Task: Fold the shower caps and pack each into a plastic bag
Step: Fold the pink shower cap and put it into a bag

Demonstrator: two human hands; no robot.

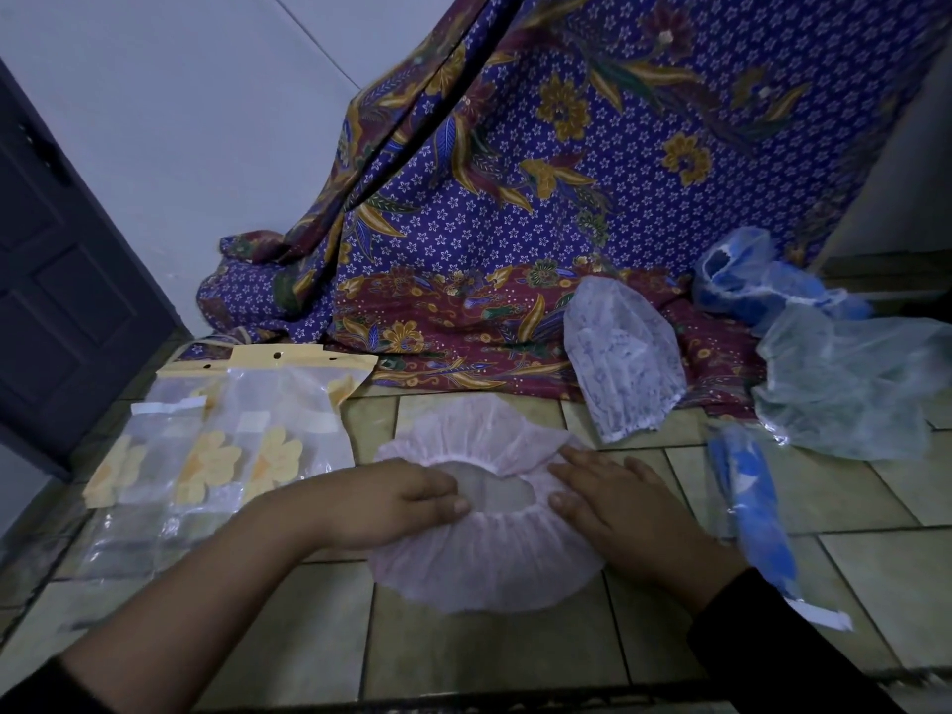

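Note:
A pink shower cap [479,564] lies spread flat on the tiled floor [463,651], its elastic opening facing up. My left hand [407,499] presses on the cap's left side with fingers laid flat. My right hand [613,499] rests flat on its right side. Several clear plastic bags [242,430] with yellow flower print and yellow headers lie to the left. A white patterned cap [626,360], a pale blue cap [850,386] and a blue cap [757,280] lie at the right. A bagged blue cap [752,512] lies beside my right wrist.
A purple batik cloth [515,224] hangs at the back and spreads onto the floor behind the caps. A dark door [56,280] stands at the left. Bare tiles show in front of the pink cap.

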